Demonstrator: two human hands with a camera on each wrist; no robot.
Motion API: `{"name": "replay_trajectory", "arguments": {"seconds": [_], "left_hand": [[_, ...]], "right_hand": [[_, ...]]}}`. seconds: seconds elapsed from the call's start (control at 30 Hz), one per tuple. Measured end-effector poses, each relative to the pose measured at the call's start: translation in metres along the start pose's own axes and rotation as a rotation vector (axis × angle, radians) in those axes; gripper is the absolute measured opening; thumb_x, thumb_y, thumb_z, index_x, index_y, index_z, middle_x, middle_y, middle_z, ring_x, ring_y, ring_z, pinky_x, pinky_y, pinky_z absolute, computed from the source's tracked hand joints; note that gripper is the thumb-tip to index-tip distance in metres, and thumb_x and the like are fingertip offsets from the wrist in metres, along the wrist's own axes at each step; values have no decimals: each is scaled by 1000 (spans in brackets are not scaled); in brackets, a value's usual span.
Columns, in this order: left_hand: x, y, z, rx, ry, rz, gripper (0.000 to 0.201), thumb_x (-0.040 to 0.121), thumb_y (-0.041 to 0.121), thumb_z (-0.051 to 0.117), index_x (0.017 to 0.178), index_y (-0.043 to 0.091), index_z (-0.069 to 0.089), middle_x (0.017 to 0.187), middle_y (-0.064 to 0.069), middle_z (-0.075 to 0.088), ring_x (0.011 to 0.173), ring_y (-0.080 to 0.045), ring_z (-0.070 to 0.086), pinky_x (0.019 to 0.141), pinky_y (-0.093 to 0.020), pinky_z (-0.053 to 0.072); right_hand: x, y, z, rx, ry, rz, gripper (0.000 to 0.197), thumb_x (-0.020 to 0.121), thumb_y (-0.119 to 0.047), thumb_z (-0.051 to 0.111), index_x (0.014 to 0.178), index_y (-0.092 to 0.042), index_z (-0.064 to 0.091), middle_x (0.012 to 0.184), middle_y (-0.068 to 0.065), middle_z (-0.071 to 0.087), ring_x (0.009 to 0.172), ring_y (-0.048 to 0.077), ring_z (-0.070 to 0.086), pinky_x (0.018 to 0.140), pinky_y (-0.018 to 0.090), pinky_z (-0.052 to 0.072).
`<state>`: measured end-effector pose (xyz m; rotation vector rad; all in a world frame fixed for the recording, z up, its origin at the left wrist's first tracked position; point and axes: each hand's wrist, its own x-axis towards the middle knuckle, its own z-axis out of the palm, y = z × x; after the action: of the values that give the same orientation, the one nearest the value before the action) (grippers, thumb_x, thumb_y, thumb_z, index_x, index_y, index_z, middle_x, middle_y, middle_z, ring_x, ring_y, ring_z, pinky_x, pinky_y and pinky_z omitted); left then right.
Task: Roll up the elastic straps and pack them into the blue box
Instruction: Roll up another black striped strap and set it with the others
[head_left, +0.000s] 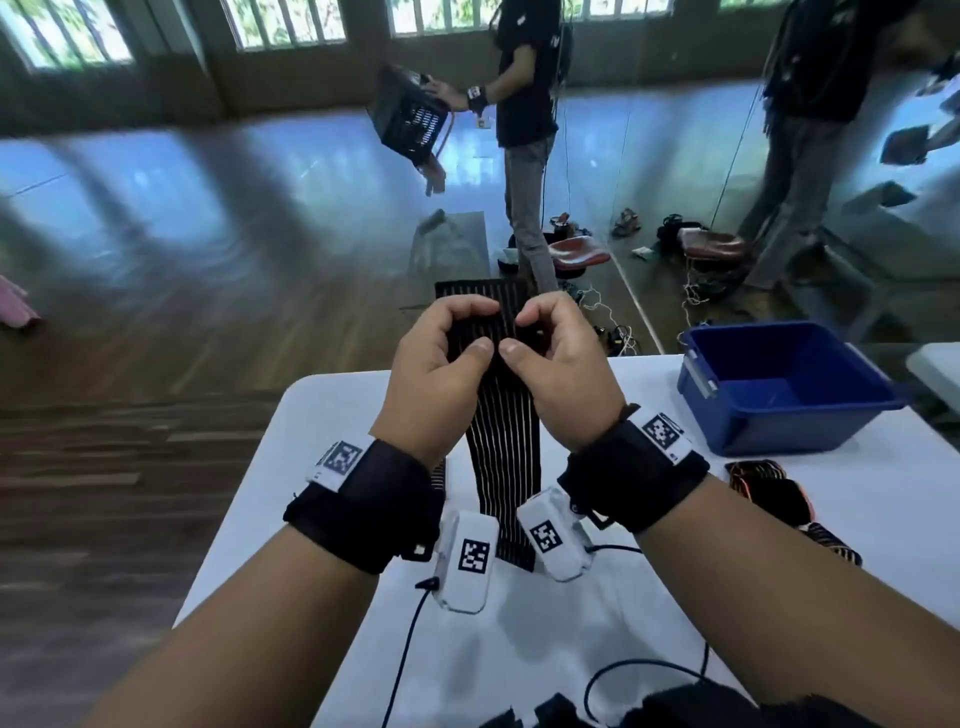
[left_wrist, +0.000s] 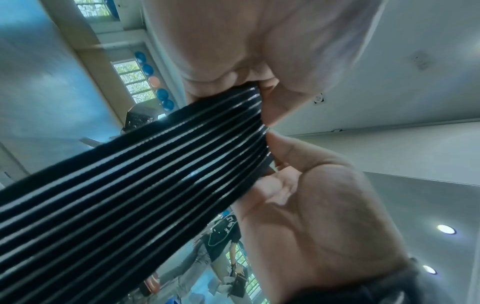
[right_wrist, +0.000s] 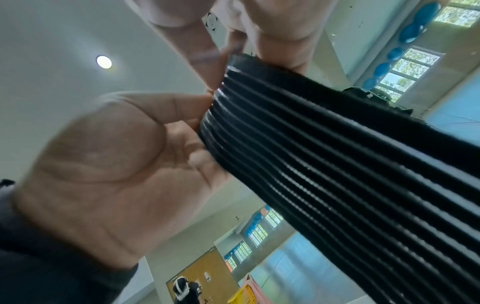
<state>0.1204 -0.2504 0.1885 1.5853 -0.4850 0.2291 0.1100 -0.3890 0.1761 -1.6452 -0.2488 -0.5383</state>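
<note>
**A:** What shows at the left of the white surface (head_left: 332, 597)?

**B:** Bare top, running to a rounded far-left corner with dark wood floor past the edge. The left hand (head_left: 434, 371) is raised above it, its grip closed in a pinch, thumb toward curled fingers, on the black elastic strap with thin white lengthwise stripes (head_left: 501, 436).

**A:** And the middle?

**B:** The strap hangs between both wrists to the surface. Its upper end stands just above the knuckles, beyond the far edge. From the left wrist view, the left hand's fingers (left_wrist: 283, 150) bunch the strap (left_wrist: 130, 185) into pleats.

**A:** The right hand?

**B:** The right hand (head_left: 563, 374) mirrors it, grip pinched on the same strap, thumbs nearly touching. The right wrist view shows the right hand's fingers (right_wrist: 182, 109) at the gathered end of the strap (right_wrist: 337, 154).

**A:** Which step is this?

**B:** By the look of it, the start of the roll: no coil shows yet. The next move likely calls for turning the top end over tightly while the tail feeds up.

**A:** Room on the right?

**B:** The open blue plastic box (head_left: 701, 384) sits at the far-right corner, near the edge, apparently empty. A dark bundled strap with orange stripes (head_left: 769, 488) lies near it, well apart from the hands, so the path across looks open.
</note>
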Motion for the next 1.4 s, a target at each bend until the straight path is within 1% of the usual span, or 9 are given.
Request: {"name": "replay_trajectory", "arguments": {"seconds": [0.1, 0.3, 0.5, 0.67, 0.83, 1.03, 1.17, 1.23, 1.4], "left_hand": [[6, 4, 13, -47, 4, -22, 35, 86, -2, 52, 116, 12, 63, 113, -11, 68, 108, -28, 65, 96, -48, 54], [25, 2, 34, -101, 14, -62, 36, 87, -2, 51, 110, 21, 63, 111, -4, 67, 102, -20, 65, 92, -45, 56], [47, -24, 63, -42, -30, -86, 35, 86, -3, 52, 107, 21, 64, 114, -5, 68, 104, -20, 66, 92, -47, 57], [74, -63, 79, 5, -14, -200, 40, 87, -9, 51, 101, 26, 64, 108, -2, 69, 94, -16, 69, 84, -40, 60], [89, -115, 79, 215, -91, -331, 33, 84, -5, 58, 91, 27, 63, 97, -1, 68, 90, -24, 69, 79, -39, 61], [89, -181, 71, 433, -166, -405, 30, 79, -3, 67, 83, 26, 63, 83, 4, 64, 78, -18, 64, 60, -22, 50], [85, -227, 69, 497, -202, -469, 34, 78, -3, 63, 72, 31, 61, 90, -2, 69, 83, -23, 66, 73, -30, 58], [85, -246, 68, 532, -234, -494, 33, 76, -1, 65, 72, 31, 62, 91, 0, 68, 87, -23, 67, 80, -32, 59], [89, -279, 66, 555, -317, -534, 29, 69, 3, 73, 80, 29, 66, 95, 0, 69, 90, -23, 69, 85, -40, 61]], "right_hand": [[-4, 3, -13, -8, 18, 22, 27, 76, -14, 65, 89, -30, 49, 88, -6, 54, 81, 13, 54, 76, 41, 50], [-39, 26, -38, -161, -59, 100, 28, 76, 4, 71, 90, -17, 60, 84, -15, 59, 79, 4, 57, 75, 24, 47], [-96, 88, -46, -199, -288, 500, 44, 67, -3, 78, 100, -29, 67, 97, 3, 72, 89, 18, 68, 82, 48, 57], [-142, 105, -57, -327, -483, 752, 45, 65, -15, 80, 102, -35, 65, 103, -3, 67, 90, 16, 65, 73, 23, 53], [-188, 118, -60, -321, -593, 1007, 38, 73, -13, 80, 100, -35, 64, 98, 5, 67, 70, 19, 64, 67, 41, 57], [-219, 119, -65, -327, -536, 1095, 43, 75, -7, 78, 108, -30, 61, 81, 3, 66, 58, 16, 61, 58, 35, 52], [-235, 118, -69, -377, -481, 1087, 57, 70, -7, 81, 114, -36, 58, 108, 10, 66, 58, 2, 60, 55, 22, 52], [-244, 116, -68, -417, -440, 1081, 62, 72, -4, 77, 118, -38, 53, 110, 2, 64, 57, -3, 60, 54, 18, 50], [-264, 117, -63, -487, -334, 1033, 61, 75, -9, 67, 119, -45, 46, 108, -6, 66, 88, 9, 67, 75, 25, 57]]}}
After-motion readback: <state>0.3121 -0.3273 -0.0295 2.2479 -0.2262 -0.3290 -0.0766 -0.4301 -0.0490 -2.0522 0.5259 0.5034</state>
